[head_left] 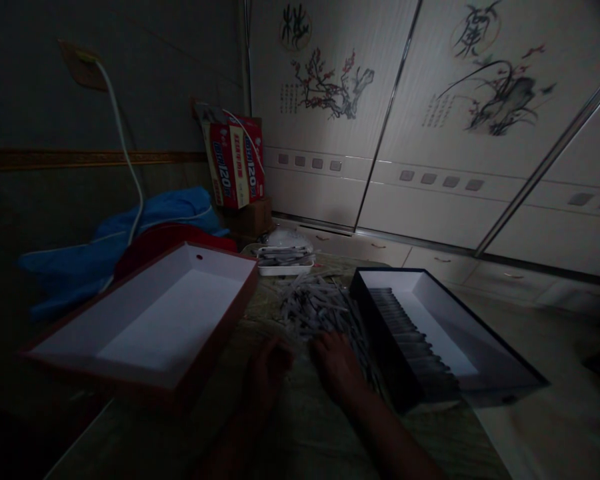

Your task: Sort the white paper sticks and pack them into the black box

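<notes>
A loose pile of thin grey-and-white stick-like pieces (323, 307) lies across the middle of the table; dim light hides their exact kind. At its near edge is my right hand (336, 363), fingers bent down and closed, with whatever is under them hidden. My left hand (269, 367) is just left of it, apart from it, fingers curled inward in deep shadow; I cannot make out what they hold. Right of the pile, a black box (387, 347) with white lining holds a row of slim grey sticks (413, 337) laid side by side along its left part.
On the left stands a red box (215, 327) with a bare white inside. Behind the pile is a white tray (285, 270) of similar pieces. Blue cloth (155, 217), a white cable (123, 133) and a red printed carton (237, 160) are farther back, before sliding cabinet doors (325, 127).
</notes>
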The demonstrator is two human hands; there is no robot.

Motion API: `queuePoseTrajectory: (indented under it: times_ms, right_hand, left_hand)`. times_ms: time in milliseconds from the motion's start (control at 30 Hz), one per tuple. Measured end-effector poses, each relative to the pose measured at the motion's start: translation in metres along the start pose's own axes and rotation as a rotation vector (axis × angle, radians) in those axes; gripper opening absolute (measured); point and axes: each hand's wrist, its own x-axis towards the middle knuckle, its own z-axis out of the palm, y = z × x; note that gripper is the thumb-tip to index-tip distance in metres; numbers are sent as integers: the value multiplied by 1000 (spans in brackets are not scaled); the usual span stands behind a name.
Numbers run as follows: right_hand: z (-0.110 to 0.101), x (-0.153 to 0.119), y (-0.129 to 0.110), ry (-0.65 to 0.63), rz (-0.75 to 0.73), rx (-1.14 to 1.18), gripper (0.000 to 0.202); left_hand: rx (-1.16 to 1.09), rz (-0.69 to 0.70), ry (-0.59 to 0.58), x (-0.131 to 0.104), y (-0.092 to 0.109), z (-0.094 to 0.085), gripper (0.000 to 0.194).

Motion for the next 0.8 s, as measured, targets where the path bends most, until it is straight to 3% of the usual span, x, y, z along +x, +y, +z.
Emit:
queuePoseTrajectory:
  times_ms: [267,367,533,667,800]
  right_hand:
    - [4,12,-7,18,85,-2,18]
    - [2,13,-5,79,124,93,17]
    - [-12,-1,-2,336,257,779,13]
    - [-19,-23,-13,311,471,1317,17]
    - [-9,-38,-22,336,604,1643,20]
  left_hand:
    - [64,6,-44,-1,0,0,3]
    - [92,24,-56,-3,0,1,3]
    - [134,48,-74,-6,0,4,8]
    - [187,19,-148,-10,-3,7,16]
    - [247,-1,-178,-13,-6,9,22]
